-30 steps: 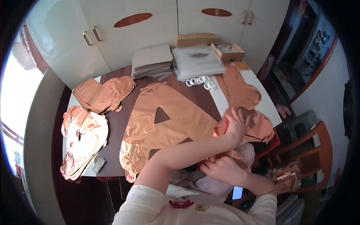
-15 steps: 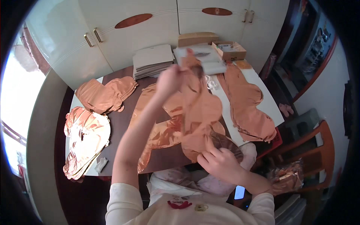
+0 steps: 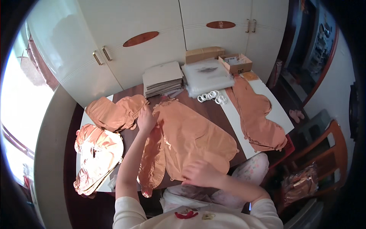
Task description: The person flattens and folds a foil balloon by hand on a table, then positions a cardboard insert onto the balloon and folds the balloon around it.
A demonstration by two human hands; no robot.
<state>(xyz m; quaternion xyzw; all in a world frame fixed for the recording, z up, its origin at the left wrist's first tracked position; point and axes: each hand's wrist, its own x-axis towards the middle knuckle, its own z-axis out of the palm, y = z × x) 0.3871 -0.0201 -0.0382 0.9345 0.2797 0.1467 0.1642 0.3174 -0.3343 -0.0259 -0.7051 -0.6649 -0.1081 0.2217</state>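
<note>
A flat copper-coloured foil balloon (image 3: pixel 196 139) lies spread over the middle of the brown table, its lower edge near my lap. Beneath its left side shows another, crinkled foil piece (image 3: pixel 151 168). My left hand (image 3: pixel 146 119), fingers stretched out, is between the spread balloon and a stack of folded foil balloons (image 3: pixel 114 112); its fingertips are at that stack's right edge. Over the lower edge of the spread balloon is my right hand (image 3: pixel 201 173), smeared by motion, so its grip does not show.
Shiny foil balloons (image 3: pixel 100 149) lie at the left edge, more foil balloons (image 3: pixel 253 114) at the right. Farther back are grey cards (image 3: pixel 163 78), clear plastic bags (image 3: pixel 207 78), white ribbon rolls (image 3: pixel 212 96) and an open carton (image 3: pixel 236 63). A wooden chair (image 3: pixel 335 152) stands at right.
The balloon held up between both hands now lies flat on the table. My left hand has come down and left, toward the left stack; my right hand has moved slightly left and down.
</note>
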